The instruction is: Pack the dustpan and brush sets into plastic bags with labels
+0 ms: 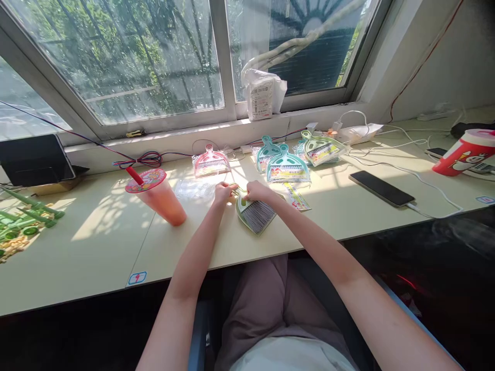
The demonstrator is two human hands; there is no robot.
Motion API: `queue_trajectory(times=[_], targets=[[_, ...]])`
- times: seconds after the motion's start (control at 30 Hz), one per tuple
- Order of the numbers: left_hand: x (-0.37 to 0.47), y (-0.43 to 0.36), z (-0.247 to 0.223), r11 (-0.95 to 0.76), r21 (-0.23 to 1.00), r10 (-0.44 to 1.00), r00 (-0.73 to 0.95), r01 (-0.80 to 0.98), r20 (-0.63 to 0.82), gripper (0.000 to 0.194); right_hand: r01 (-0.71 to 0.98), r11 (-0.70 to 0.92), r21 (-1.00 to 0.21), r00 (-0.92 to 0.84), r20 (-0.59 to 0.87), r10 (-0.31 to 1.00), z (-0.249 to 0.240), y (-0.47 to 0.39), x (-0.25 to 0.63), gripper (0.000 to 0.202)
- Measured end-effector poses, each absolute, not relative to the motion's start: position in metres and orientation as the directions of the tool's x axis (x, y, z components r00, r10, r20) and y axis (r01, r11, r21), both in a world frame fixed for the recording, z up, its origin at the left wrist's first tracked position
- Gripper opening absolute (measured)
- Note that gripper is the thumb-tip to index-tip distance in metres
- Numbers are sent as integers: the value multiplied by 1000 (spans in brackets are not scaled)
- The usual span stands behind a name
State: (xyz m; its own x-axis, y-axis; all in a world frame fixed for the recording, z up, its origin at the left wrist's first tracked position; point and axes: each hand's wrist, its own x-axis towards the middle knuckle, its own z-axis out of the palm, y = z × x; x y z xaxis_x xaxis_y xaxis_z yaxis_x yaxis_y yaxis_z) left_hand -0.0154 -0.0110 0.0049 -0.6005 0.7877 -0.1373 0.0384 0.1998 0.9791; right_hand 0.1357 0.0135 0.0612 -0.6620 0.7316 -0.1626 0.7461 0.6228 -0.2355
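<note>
A small green dustpan (242, 216) lies on the table in front of me, with a grey-bristled hand brush (260, 215) resting in it. My left hand (224, 192) is closed at the far handle end of the set; whether it grips the dustpan or the brush handle cannot be made out. From the right, my right hand (257, 191) is closed on the brush's handle, which it partly hides. A crumpled clear plastic bag (193, 189) lies left of my left hand. A colourful printed card (297, 197) lies flat to the right of the dustpan.
Behind are packaged sets: pink (211, 164), teal (288, 167) and green (323, 150). A lidded pink cup (164, 201) leans at left. To the right lie a phone (381, 188) on a cable and a tipped red cup (466, 153). The table's front edge is close.
</note>
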Motion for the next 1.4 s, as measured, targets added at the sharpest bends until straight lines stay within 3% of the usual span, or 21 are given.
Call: queue_trajectory(times=[0.2, 0.33, 0.47, 0.6, 0.8, 0.93, 1.0, 1.07, 1.17, 1.27, 1.4], targets=[[-22, -20, 10, 230, 964, 849, -512, 131, -133, 34, 754, 640, -149, -656, -112, 746, 57, 14, 136, 29], [-24, -25, 18, 272, 949, 910, -365, 161, -199, 35, 740, 630, -237, -667, -141, 731, 55, 17, 140, 24], [-22, -26, 21, 292, 947, 906, -356, 136, -228, 44, 720, 607, -337, -669, -102, 736, 47, 20, 143, 20], [-23, -28, 25, 290, 950, 917, -319, 119, -239, 50, 689, 579, -436, -644, -2, 765, 37, 26, 145, 18], [-17, -33, 32, 232, 948, 972, -25, 219, -232, 43, 603, 508, -615, -504, 201, 840, 42, 28, 149, 20], [-14, -29, 32, 209, 963, 975, -113, 168, -191, 36, 498, 462, -734, -425, 258, 868, 46, 27, 181, 25], [-17, -28, 30, 212, 965, 969, -163, 152, -187, 34, 557, 491, -669, -343, 353, 870, 40, 24, 213, 29], [-21, -27, 28, 205, 970, 969, -170, 131, -182, 35, 665, 534, -523, -372, 388, 843, 27, 15, 251, 29], [-29, -26, 22, 192, 977, 974, -142, 89, -179, 42, 752, 569, -333, -531, 207, 822, 7, -14, 300, 43], [-33, -23, 14, 203, 979, 969, -151, 27, -196, 46, 758, 577, -303, -594, 43, 803, -7, -55, 328, 59], [-36, -18, 8, 173, 981, 955, -227, -87, -189, 39, 647, 702, -298, -710, 102, 697, -20, -105, 339, 71]])
